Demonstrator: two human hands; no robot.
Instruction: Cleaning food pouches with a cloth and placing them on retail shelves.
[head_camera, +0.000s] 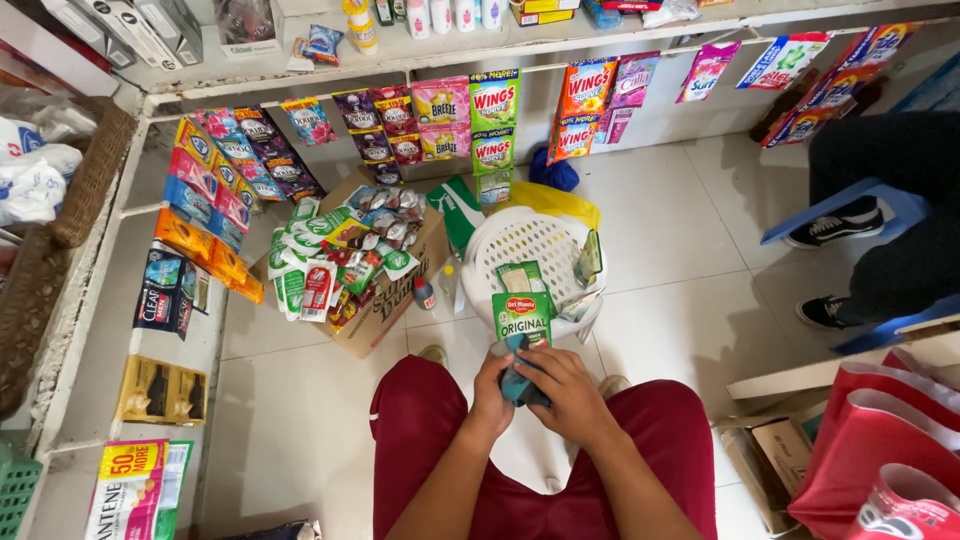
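While both hands (535, 385) clasp it, the green pouch (522, 318) stands upright, long axis pointing away.

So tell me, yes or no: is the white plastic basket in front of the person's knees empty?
No: the white basket holds green pouches, right above the left hand and right hand.
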